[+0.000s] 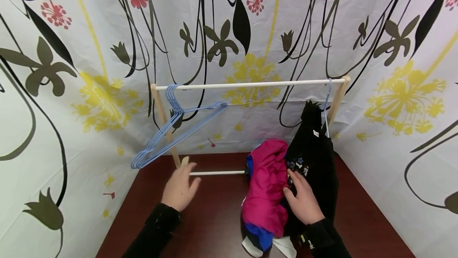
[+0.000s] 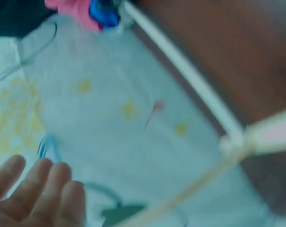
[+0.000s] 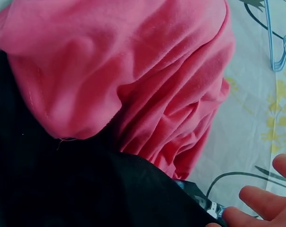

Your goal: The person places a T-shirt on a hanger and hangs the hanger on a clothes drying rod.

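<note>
Just unreadable print on black garment (image 1: 315, 162)

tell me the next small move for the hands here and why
Probably the left hand should reach up for one of the blue hangers: it is open and nearest them, while the right hand rests on the pink garment, which lies unhung.

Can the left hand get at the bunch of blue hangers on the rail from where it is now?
Probably yes. The left hand hovers open above the table just below the blue hangers, which hang free at the rail's left end. Only the rack's slanted wooden leg runs behind them; the clothes lie off to the right.
</note>
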Demonstrator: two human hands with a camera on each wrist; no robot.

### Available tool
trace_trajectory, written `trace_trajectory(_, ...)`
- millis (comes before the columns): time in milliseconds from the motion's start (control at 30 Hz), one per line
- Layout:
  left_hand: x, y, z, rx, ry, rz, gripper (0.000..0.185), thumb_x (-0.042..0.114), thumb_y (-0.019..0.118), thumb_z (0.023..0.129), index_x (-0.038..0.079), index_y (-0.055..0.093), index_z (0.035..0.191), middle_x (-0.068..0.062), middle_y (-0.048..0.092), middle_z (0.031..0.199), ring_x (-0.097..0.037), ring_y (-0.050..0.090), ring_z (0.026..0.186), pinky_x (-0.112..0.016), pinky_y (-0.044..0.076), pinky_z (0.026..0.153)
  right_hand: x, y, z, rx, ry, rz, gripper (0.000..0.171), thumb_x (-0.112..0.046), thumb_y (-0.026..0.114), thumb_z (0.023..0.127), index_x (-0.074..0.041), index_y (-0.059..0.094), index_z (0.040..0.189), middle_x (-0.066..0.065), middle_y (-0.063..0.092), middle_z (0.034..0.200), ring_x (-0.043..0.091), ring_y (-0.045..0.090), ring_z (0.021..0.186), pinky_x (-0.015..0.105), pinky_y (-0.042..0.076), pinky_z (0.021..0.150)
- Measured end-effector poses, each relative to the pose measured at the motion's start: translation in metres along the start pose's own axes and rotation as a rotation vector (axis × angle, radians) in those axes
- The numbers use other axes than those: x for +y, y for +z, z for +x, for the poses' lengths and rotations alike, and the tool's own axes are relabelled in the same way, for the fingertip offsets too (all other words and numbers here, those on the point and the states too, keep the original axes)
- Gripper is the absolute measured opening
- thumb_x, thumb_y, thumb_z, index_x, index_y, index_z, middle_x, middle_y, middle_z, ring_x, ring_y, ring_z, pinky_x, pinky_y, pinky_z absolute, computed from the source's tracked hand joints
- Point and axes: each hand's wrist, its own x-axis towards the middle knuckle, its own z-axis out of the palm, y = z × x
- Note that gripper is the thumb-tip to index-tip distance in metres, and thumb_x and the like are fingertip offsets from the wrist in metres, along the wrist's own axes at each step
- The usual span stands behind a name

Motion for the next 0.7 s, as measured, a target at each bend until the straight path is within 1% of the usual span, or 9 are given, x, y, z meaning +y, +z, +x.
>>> trace_trajectory(100,-0.009,-0.026,0.014,0.154,0.083,0.099,0.047,0.019,0.073,0.093,0.003,0.059,0.135,-0.018,0.063,0.127,-0.036,0.059,0.115,-0.053,0.05,0.093,0.001,0.001,-0.001,-0.001,0.007,0.003,0.061,-0.022,0.055,0.104,-0.009,0.03,0.159,0.029,0.022,0.16,0.051,0.024,0.143,0.067,0.026,0.108)
trace_trajectory(167,-0.014,-0.043,0.026,0.271,0.154,0.166,0.044,0.014,0.076,0.089,0.0,0.063,0.128,-0.02,0.066,0.118,-0.039,0.062,0.107,-0.054,0.051,0.087,0.003,0.001,-0.001,-0.001,0.006,0.002,0.061,-0.022,0.055,0.105,-0.009,0.03,0.159,0.028,0.022,0.16,0.05,0.024,0.143,0.066,0.026,0.108)
trace_trajectory(233,-0.019,-0.058,0.039,0.371,0.21,0.235,0.042,0.012,0.079,0.086,-0.002,0.065,0.122,-0.022,0.067,0.112,-0.042,0.063,0.1,-0.055,0.052,0.08,0.003,0.001,-0.002,-0.004,0.007,0.003,0.061,-0.022,0.055,0.105,-0.009,0.03,0.159,0.028,0.022,0.16,0.05,0.025,0.144,0.066,0.027,0.108)
trace_trajectory(300,-0.026,-0.069,0.051,0.446,0.241,0.301,0.043,0.012,0.083,0.082,-0.004,0.065,0.119,-0.023,0.066,0.106,-0.044,0.062,0.093,-0.056,0.051,0.072,0.003,0.001,-0.003,-0.007,0.008,0.005,0.06,-0.022,0.055,0.105,-0.008,0.03,0.159,0.028,0.023,0.16,0.05,0.025,0.144,0.066,0.027,0.108)
trace_trajectory(333,-0.03,-0.073,0.055,0.469,0.24,0.329,0.045,0.013,0.085,0.081,-0.004,0.064,0.117,-0.024,0.065,0.104,-0.045,0.061,0.089,-0.056,0.05,0.068,0.003,0.001,-0.003,-0.01,0.01,0.007,0.06,-0.022,0.055,0.105,-0.008,0.03,0.159,0.028,0.023,0.16,0.049,0.025,0.144,0.065,0.028,0.108)
trace_trajectory(400,-0.036,-0.077,0.063,0.485,0.219,0.365,0.05,0.016,0.087,0.079,-0.005,0.062,0.116,-0.025,0.061,0.102,-0.045,0.058,0.087,-0.056,0.048,0.064,0.002,0.001,-0.004,-0.014,0.014,0.014,0.061,-0.023,0.055,0.105,-0.008,0.03,0.159,0.027,0.022,0.16,0.049,0.025,0.144,0.065,0.028,0.109)
trace_trajectory(533,-0.045,-0.078,0.069,0.453,0.152,0.408,0.055,0.019,0.089,0.078,-0.006,0.057,0.115,-0.026,0.056,0.102,-0.045,0.055,0.087,-0.055,0.046,0.065,0.002,0.002,-0.004,-0.012,0.014,0.021,0.061,-0.024,0.054,0.106,-0.007,0.029,0.159,0.027,0.023,0.16,0.048,0.026,0.144,0.063,0.028,0.109)
trace_trajectory(600,-0.047,-0.078,0.071,0.437,0.127,0.428,0.047,0.014,0.085,0.081,-0.006,0.056,0.112,-0.026,0.055,0.1,-0.044,0.054,0.086,-0.054,0.046,0.065,0.002,0.003,-0.004,-0.006,0.011,0.023,0.061,-0.023,0.055,0.105,-0.007,0.03,0.158,0.027,0.024,0.16,0.047,0.027,0.144,0.063,0.028,0.11)
trace_trajectory(700,-0.049,-0.077,0.072,0.431,0.113,0.456,0.027,0.005,0.074,0.087,-0.006,0.055,0.105,-0.023,0.055,0.093,-0.043,0.054,0.08,-0.053,0.045,0.061,0.002,0.004,-0.006,0.002,0.008,0.023,0.06,-0.022,0.056,0.105,-0.009,0.031,0.158,0.027,0.025,0.159,0.046,0.028,0.144,0.062,0.028,0.11)
